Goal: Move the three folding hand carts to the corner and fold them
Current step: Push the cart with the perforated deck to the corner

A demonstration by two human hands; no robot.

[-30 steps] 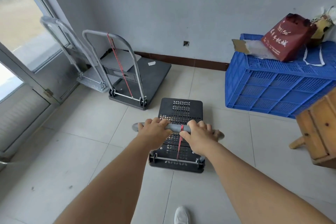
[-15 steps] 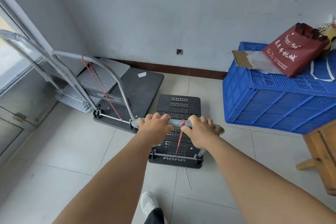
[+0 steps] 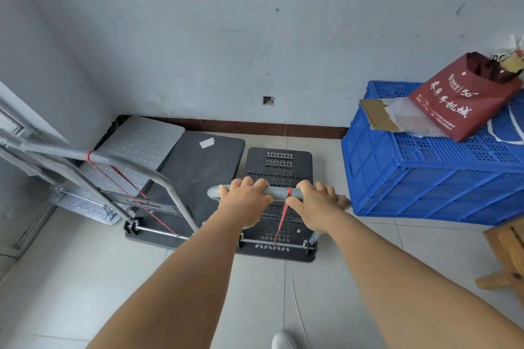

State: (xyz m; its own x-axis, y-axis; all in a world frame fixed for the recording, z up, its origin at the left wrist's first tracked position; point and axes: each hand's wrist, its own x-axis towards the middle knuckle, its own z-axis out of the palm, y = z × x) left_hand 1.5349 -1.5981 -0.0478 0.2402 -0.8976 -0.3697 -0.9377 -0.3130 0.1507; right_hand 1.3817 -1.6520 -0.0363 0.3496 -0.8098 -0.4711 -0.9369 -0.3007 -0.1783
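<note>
Three hand carts stand side by side near the corner. The small black perforated cart (image 3: 279, 167) is in front of me, its grey handle (image 3: 279, 195) upright with a red cord hanging from it. My left hand (image 3: 246, 201) and my right hand (image 3: 314, 204) both grip that handle. To its left is a dark flat-deck cart (image 3: 204, 170) with its handle (image 3: 127, 163) upright and a red cord across it. Furthest left, in the corner, is a silver perforated cart (image 3: 141, 147), its handle also upright.
A large blue plastic crate (image 3: 425, 178) stands close on the right, with a red paper bag (image 3: 465, 99) and cardboard on top. A wooden stool (image 3: 507, 252) is at the right edge. The wall and brown skirting run behind the carts. My shoe (image 3: 283, 341) shows at the bottom.
I have pushed the black cart forward toward the wall, and it now stands beside the dark cart. Both hands have stayed on the handle.
</note>
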